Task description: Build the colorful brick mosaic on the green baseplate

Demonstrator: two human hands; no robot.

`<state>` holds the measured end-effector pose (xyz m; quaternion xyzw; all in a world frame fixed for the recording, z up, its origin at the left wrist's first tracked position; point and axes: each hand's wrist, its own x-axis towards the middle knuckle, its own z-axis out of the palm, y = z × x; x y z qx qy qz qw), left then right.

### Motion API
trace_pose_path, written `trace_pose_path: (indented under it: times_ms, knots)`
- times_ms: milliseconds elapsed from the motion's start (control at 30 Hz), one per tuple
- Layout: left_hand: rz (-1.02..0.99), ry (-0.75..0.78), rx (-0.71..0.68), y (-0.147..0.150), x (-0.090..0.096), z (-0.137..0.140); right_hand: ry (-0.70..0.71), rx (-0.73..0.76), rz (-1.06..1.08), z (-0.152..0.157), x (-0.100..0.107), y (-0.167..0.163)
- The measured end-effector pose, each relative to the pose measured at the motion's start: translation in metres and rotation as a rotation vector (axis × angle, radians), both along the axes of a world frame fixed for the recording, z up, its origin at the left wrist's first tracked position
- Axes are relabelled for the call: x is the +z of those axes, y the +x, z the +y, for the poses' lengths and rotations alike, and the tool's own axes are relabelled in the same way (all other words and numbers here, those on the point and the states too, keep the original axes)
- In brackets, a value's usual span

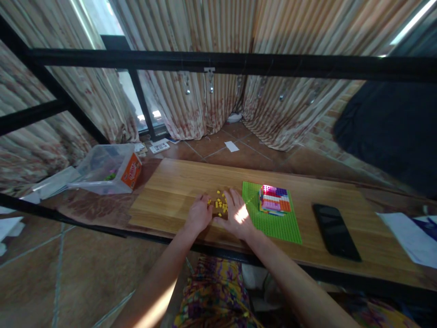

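Note:
Small yellow toy bricks (220,206) lie in a loose cluster on the wooden board, between my two hands. At the left side of the cluster is my left hand (199,214), its fingers loosely curved and a yellow piece close to the fingertips. My right hand (238,217) rests on the right side with fingers stretched out and thumb apart, partly covering some bricks. Just beyond it lies a green baseplate (276,230), bearing a block of stacked multicoloured bricks (275,199) in pink, white, red, orange and blue.
A black phone (336,231) lies on the wooden board (170,191) to the right. Papers (409,237) are past the phone. A clear plastic bin (102,168) with an orange label stands at the left. A black metal bar (218,61) crosses ahead, before the curtains.

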<state>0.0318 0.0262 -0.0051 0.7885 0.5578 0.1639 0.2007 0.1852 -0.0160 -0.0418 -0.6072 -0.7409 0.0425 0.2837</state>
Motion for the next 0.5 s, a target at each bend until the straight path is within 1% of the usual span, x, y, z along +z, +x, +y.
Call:
trace_pose_path:
  times_ms: [133, 200, 333, 400, 500]
  knots:
    - [-0.030, 0.026, -0.055, -0.006, -0.002, 0.000, -0.121, 0.061, -0.081, 0.020, 0.004, -0.004]
    - [-0.059, 0.051, -0.063, -0.010, -0.006, -0.001, -0.146, 0.123, -0.097, 0.025, 0.007, -0.006]
    - [-0.152, 0.125, -0.059, -0.016, -0.017, -0.003, -0.128, 0.255, -0.073, 0.028, 0.010, -0.007]
    - [-0.187, 0.145, -0.067, -0.018, -0.020, -0.004, -0.109, 0.265, -0.032, 0.027, 0.009, -0.007]
    - [-0.188, 0.137, -0.090, -0.018, -0.021, -0.006, -0.085, 0.223, 0.015, 0.025, 0.009, -0.008]
